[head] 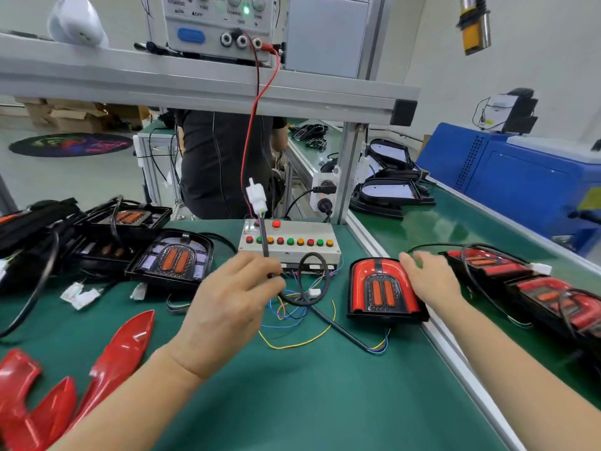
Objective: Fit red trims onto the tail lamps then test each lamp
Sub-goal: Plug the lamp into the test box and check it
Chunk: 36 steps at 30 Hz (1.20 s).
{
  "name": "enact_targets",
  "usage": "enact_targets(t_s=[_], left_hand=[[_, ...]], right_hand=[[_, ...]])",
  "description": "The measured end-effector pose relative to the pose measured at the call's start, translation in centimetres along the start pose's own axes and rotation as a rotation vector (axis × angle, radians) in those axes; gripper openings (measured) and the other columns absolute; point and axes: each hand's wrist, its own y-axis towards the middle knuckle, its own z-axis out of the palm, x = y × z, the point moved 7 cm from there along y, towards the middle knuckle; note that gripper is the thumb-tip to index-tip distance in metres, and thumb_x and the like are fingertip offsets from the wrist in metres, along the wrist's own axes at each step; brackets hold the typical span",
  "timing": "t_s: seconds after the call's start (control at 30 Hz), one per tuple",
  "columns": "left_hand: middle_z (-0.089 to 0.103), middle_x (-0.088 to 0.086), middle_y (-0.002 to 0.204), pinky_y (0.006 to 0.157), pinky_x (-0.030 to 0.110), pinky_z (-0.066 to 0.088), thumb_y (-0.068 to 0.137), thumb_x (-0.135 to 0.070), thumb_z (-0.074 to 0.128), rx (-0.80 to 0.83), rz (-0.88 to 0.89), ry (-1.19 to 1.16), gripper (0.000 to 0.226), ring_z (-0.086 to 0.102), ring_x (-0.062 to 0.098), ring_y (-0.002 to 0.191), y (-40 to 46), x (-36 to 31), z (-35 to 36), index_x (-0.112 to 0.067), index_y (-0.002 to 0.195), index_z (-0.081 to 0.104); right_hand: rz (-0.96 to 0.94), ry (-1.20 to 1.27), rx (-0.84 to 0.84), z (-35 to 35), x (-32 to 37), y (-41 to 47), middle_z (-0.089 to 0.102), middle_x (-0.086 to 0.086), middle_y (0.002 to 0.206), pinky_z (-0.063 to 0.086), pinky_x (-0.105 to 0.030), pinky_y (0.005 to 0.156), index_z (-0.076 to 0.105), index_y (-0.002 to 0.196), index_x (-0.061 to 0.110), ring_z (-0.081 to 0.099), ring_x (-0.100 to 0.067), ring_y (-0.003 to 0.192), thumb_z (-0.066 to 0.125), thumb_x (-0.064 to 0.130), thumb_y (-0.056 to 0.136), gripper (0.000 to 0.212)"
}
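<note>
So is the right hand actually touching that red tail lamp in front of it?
Touching. The head view shows the right hand resting flat on the upper right edge of the red-trimmed tail lamp, no gap visible.

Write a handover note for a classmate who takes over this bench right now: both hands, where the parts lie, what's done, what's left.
Left hand grips the lamp's cable, white connector up, unplugged.
Right hand rests open on the trimmed lamp beside the test box.
Done: this lamp's red trim fitted; trimmed lamps lie at right.
Left: test it; untrimmed lamps and loose red trims wait at left.
</note>
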Motion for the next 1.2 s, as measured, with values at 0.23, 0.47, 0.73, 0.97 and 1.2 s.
enact_targets(t_s=[0.23, 0.47, 0.73, 0.97, 1.2], left_hand=[[0.067, 0.008, 0.089, 0.066, 0.033, 0.048, 0.087, 0.004, 0.036, 0.065, 0.062, -0.030, 0.036, 0.055, 0.026, 0.073, 0.1, -2.9, 2.3, -0.001, 0.081, 0.071], [0.067, 0.005, 0.080, 0.056, 0.031, 0.050, 0.095, 0.000, 0.019, 0.141, 0.119, -0.066, 0.057, 0.056, 0.025, 0.066, -0.1, -5.0, 3.7, -0.005, 0.079, 0.073], [0.067, 0.001, 0.092, 0.076, 0.020, 0.047, 0.070, 0.016, 0.052, -0.062, -0.336, -0.500, 0.025, 0.060, 0.012, 0.083, -1.3, -1.1, 3.2, -0.004, 0.069, 0.068], [0.060, -0.005, 0.117, 0.095, 0.025, 0.032, 0.094, -0.028, 0.048, 0.601, -0.489, -0.155, 0.027, 0.043, 0.015, 0.114, -2.5, -0.1, 11.7, -0.018, 0.114, 0.063], [0.063, 0.000, 0.104, 0.100, 0.038, 0.020, 0.085, -0.051, 0.050, 0.826, -0.343, 0.158, 0.037, 0.051, 0.022, 0.103, -2.2, -0.7, 14.5, -0.020, 0.101, 0.061]], right_hand=[[-0.527, 0.609, 0.312, -0.3, 12.3, -9.5, 0.069, 0.012, 0.113, 0.043, -0.016, 0.098, 0.067, 0.118, 0.019, 0.061, -0.001, 0.109, 0.058, 0.026, 0.095, 0.025], [-0.488, 0.950, 0.462, 1.2, 14.9, -12.5, 0.075, 0.003, 0.093, 0.051, -0.019, 0.082, 0.065, 0.109, 0.025, 0.067, -0.004, 0.087, 0.064, 0.013, 0.091, 0.021], [-0.393, 1.245, 0.308, -0.9, 12.4, -11.8, 0.056, 0.003, 0.064, 0.041, -0.013, 0.055, 0.069, 0.080, 0.027, 0.052, -0.007, 0.059, 0.051, 0.016, 0.097, 0.027], [-0.190, 1.491, 0.352, -0.1, 10.0, -11.3, 0.052, 0.002, 0.070, 0.037, -0.019, 0.059, 0.068, 0.074, 0.023, 0.042, -0.010, 0.063, 0.051, 0.019, 0.093, 0.026], [-0.190, 1.498, 0.300, -0.6, 8.9, -11.0, 0.053, 0.000, 0.070, 0.041, -0.020, 0.059, 0.061, 0.077, 0.015, 0.043, -0.012, 0.067, 0.056, 0.025, 0.084, 0.013]])
